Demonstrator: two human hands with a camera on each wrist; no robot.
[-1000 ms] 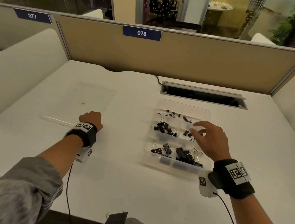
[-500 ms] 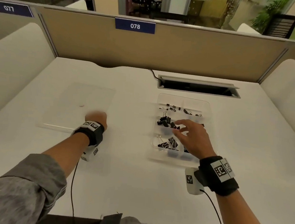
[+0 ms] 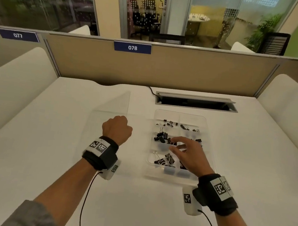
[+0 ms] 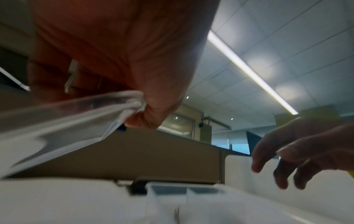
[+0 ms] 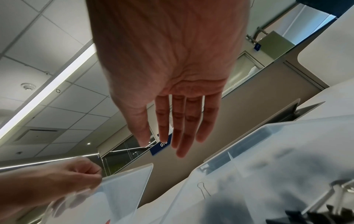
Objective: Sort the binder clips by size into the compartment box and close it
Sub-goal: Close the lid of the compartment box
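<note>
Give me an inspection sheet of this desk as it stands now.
Surface: white desk, bare around the work.
Job's things: clear compartment box open, black binder clips in its compartments; clear lid lifted at one edge.
Clutter: nothing seen.
Grippers: left hand grips the lid; right hand open above the box, holding nothing.
Cables: thin black wrist leads; a cord at the cable hatch.
Surroundings: tan partition labelled 078; glass-walled office beyond.

Both wrists wear black bands (image 3: 104,155) with white coded tags. A white camera box (image 3: 189,201) with a black cable hangs under each. The left arm has a grey sleeve (image 3: 31,216).
</note>
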